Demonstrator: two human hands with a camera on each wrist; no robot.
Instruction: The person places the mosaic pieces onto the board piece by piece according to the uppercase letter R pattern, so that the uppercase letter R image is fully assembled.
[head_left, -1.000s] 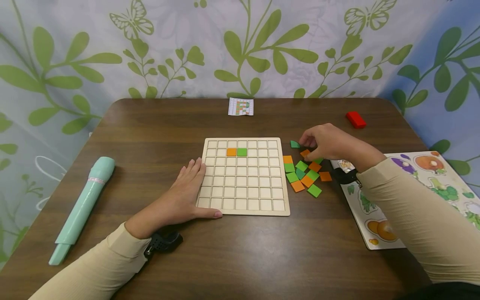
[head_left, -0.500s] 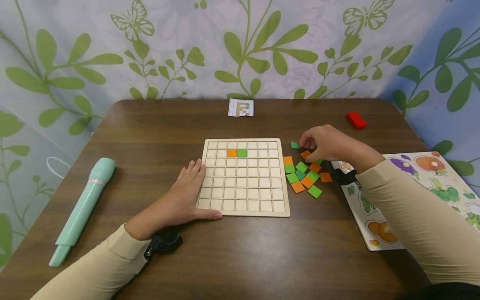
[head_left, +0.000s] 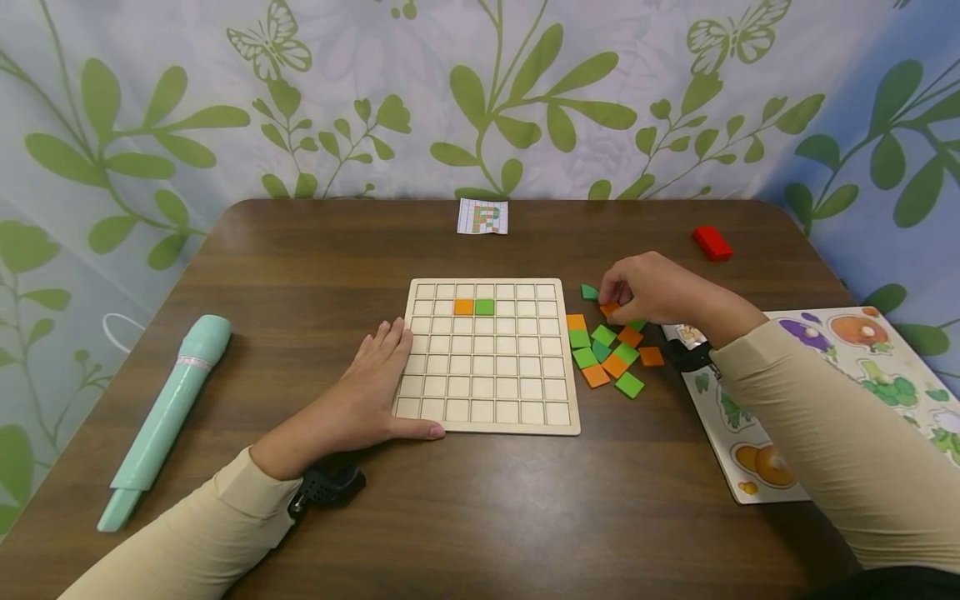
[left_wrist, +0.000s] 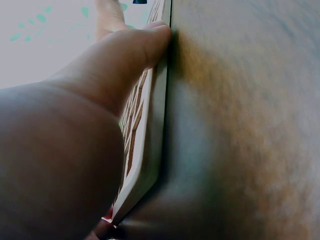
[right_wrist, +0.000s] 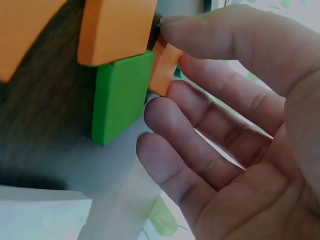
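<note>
My left hand (head_left: 360,387) lies at the left side of a pale wooden grid board (head_left: 487,367), fingers straight along its edge and thumb on the near corner. In the left wrist view the thumb (left_wrist: 150,42) rests over the board's rim. One orange tile (head_left: 463,307) and one green tile (head_left: 484,307) sit side by side in the grid. Right of the board my right hand (head_left: 652,287) is over a loose pile of tiles (head_left: 600,354). Its thumb and fingertips pinch a small orange tile (right_wrist: 166,70), partly hidden by them. A green tile (right_wrist: 122,97) lies close by.
A small printed pattern card (head_left: 483,217) lies behind the board. At the back right is a red block (head_left: 712,243). A vegetable picture board (head_left: 757,417) lies under the right forearm. A mint-green microphone-shaped object (head_left: 165,417) is on the left.
The fingers of my right hand have closed in on the orange tile, which has shifted slightly toward the board. My left hand and the grid board stay put.
</note>
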